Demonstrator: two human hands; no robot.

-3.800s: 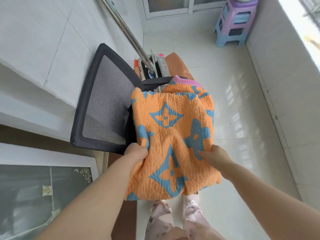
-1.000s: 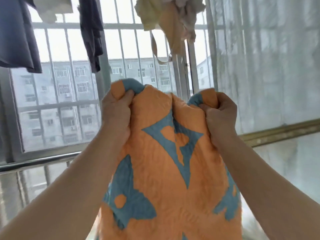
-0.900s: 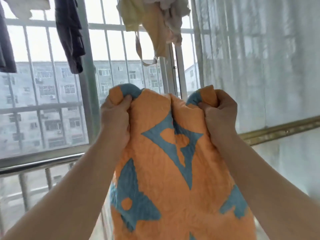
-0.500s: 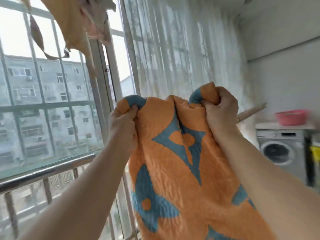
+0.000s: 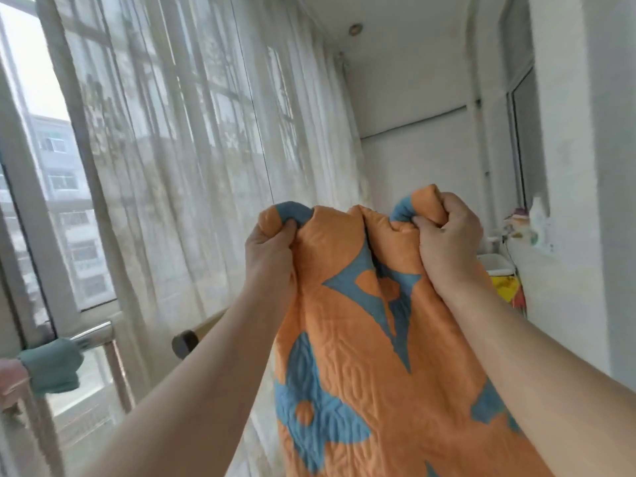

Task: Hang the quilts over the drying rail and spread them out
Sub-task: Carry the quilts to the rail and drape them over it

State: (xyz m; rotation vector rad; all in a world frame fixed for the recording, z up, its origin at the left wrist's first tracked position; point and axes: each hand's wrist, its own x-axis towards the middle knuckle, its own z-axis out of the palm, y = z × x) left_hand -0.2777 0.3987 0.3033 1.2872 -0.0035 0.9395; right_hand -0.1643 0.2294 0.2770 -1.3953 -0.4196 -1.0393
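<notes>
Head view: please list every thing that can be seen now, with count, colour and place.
quilt: one, orange with blue shapes, centre, held up by its top edge and hanging down
curtain: one, white and sheer, over the windows on the left
rail: one, silver metal, low left, by the window
cloth: one, green, wrapped on the rail at the left edge
pole: one, pale with a dark end, low, in front of the curtain
ceiling lamp: one, small and round, top centre
basin: one, white, at the far right wall
left hand: one, shut on the quilt's top edge
right hand: one, shut on the quilt's top edge
</notes>
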